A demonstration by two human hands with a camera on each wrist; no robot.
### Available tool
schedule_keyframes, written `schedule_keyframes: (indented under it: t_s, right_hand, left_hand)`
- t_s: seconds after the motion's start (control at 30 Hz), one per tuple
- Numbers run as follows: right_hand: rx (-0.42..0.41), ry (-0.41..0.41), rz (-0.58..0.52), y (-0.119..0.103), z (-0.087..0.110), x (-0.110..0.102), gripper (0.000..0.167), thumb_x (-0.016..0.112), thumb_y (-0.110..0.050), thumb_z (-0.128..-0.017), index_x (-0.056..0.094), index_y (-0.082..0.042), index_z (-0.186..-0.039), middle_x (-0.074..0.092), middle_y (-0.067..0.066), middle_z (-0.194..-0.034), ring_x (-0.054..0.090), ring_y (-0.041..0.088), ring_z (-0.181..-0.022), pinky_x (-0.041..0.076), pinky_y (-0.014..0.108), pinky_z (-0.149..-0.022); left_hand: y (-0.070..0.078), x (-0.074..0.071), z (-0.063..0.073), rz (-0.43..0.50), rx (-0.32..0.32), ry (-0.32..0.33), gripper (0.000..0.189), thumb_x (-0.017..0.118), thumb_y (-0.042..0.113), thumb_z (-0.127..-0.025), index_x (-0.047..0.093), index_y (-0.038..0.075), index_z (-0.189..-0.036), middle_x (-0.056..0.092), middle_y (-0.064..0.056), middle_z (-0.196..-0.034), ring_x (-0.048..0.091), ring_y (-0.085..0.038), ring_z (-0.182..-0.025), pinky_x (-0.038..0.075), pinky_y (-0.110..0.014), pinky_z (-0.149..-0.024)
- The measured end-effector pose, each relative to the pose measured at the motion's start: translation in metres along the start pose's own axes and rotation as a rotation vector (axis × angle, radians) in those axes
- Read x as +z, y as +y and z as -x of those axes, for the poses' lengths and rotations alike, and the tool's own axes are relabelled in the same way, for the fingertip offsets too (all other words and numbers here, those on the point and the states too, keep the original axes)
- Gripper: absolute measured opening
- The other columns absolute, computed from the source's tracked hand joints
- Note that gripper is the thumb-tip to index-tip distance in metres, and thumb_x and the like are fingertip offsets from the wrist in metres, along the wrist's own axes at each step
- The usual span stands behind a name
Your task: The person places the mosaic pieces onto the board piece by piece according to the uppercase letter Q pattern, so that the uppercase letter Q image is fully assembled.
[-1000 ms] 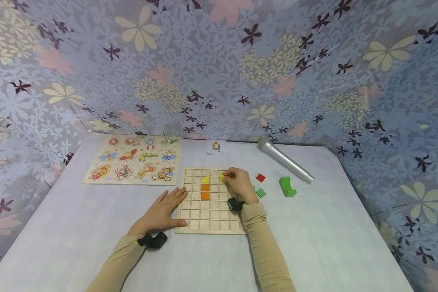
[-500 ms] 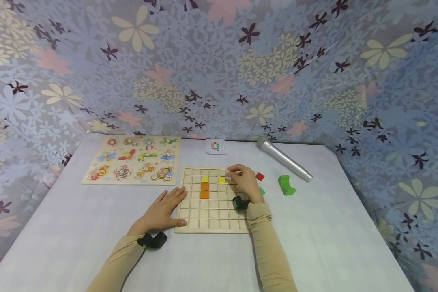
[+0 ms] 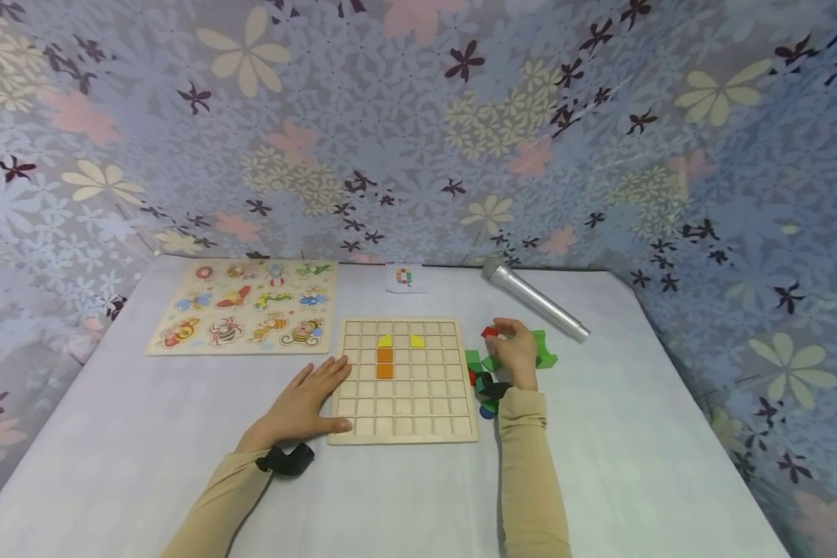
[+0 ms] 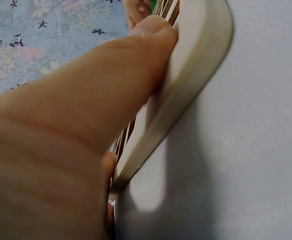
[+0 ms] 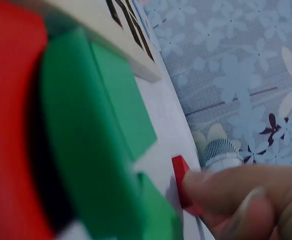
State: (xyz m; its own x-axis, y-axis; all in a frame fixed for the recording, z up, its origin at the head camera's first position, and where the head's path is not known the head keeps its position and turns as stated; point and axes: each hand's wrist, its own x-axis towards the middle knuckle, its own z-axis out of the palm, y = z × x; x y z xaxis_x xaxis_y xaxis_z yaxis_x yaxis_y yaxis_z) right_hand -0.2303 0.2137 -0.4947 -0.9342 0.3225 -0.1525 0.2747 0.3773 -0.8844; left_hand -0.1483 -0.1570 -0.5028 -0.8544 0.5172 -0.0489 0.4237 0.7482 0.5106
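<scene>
In the head view my left hand (image 3: 300,407) rests spread on the left edge of a wooden grid board (image 3: 418,404); the left wrist view has its thumb (image 4: 153,42) on the board's rim. Two orange square blocks (image 3: 385,363) sit in one column of the grid. A yellow block (image 3: 386,341) lies above them, and a second yellow block (image 3: 417,342) lies further right in that row. Beyond the board's right side, my right hand (image 3: 518,353) pinches a small red block (image 3: 489,332) between thumb and fingers. The right wrist view shows this red block (image 5: 179,175) close to the tabletop.
Green blocks (image 3: 473,358), a blue piece (image 3: 487,413) and a green arch-shaped block (image 3: 545,353) lie about the right hand. Behind are a silver microphone (image 3: 537,301) and a small pattern card (image 3: 404,277). An insect puzzle board (image 3: 240,310) lies at the back left.
My right hand has let go of the yellow block on the grid, moved right off the board and taken hold of the red block. My left hand stays on the board's edge.
</scene>
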Motion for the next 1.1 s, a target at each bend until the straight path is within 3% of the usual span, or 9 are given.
schedule_keyframes:
  t_s: [0.1, 0.17, 0.4, 0.57, 0.87, 1.1]
  right_hand:
    - [-0.019, 0.004, 0.053, 0.000, 0.000, 0.002, 0.043, 0.064, 0.002, -0.083, 0.060, -0.004, -0.126, 0.062, 0.020, -0.127, 0.059, 0.027, -0.099, 0.043, 0.015, -0.060]
    - [-0.040, -0.005, 0.074, -0.001, 0.000, 0.004, 0.044, 0.063, 0.004, -0.082, 0.061, -0.003, -0.125, 0.063, 0.020, -0.124, 0.058, 0.026, -0.098, 0.042, 0.015, -0.059]
    - [-0.054, -0.077, 0.125, -0.006, 0.000, 0.006, 0.027, 0.062, -0.002, -0.087, 0.064, 0.002, -0.114, 0.066, 0.018, -0.099, 0.056, 0.010, -0.066, 0.044, 0.017, -0.055]
    - [-0.025, -0.141, -0.002, -0.017, 0.005, 0.012, 0.028, 0.063, -0.007, -0.092, 0.063, 0.003, -0.117, 0.066, 0.014, -0.095, 0.058, 0.005, -0.059, 0.051, 0.016, -0.055]
    - [-0.047, -0.254, -0.188, -0.045, 0.019, 0.055, 0.019, 0.065, -0.005, -0.091, 0.064, 0.004, -0.108, 0.067, 0.008, -0.085, 0.061, 0.008, -0.058, 0.052, 0.017, -0.054]
    - [-0.146, -0.283, -0.083, -0.052, 0.031, 0.088, 0.013, 0.067, -0.006, -0.090, 0.068, -0.001, -0.101, 0.069, 0.016, -0.092, 0.061, 0.006, -0.057, 0.053, 0.018, -0.055]
  left_hand:
    - [-0.001, 0.001, 0.000, -0.003, 0.000, 0.002, 0.094, 0.071, 0.053, -0.080, 0.031, 0.006, -0.151, 0.024, -0.010, -0.161, 0.020, -0.034, -0.149, 0.010, -0.054, -0.122]
    - [-0.002, 0.001, 0.000, 0.000, -0.001, 0.003, 0.094, 0.071, 0.053, -0.080, 0.031, 0.006, -0.151, 0.024, -0.010, -0.161, 0.020, -0.034, -0.149, 0.010, -0.054, -0.122]
    - [-0.003, 0.001, 0.000, 0.001, 0.000, 0.004, 0.094, 0.071, 0.053, -0.080, 0.031, 0.006, -0.151, 0.024, -0.010, -0.161, 0.020, -0.034, -0.150, 0.010, -0.054, -0.122]
    - [-0.003, 0.001, 0.000, -0.005, 0.005, 0.003, 0.094, 0.071, 0.053, -0.080, 0.031, 0.007, -0.152, 0.024, -0.010, -0.161, 0.020, -0.033, -0.150, 0.010, -0.054, -0.122]
    - [-0.002, 0.000, -0.001, 0.004, -0.009, -0.003, 0.094, 0.072, 0.052, -0.080, 0.032, 0.007, -0.151, 0.024, -0.009, -0.161, 0.019, -0.033, -0.150, 0.010, -0.054, -0.122]
    - [-0.001, -0.001, 0.000, 0.001, -0.011, -0.005, 0.093, 0.072, 0.052, -0.080, 0.032, 0.007, -0.151, 0.025, -0.009, -0.161, 0.020, -0.033, -0.150, 0.010, -0.054, -0.122]
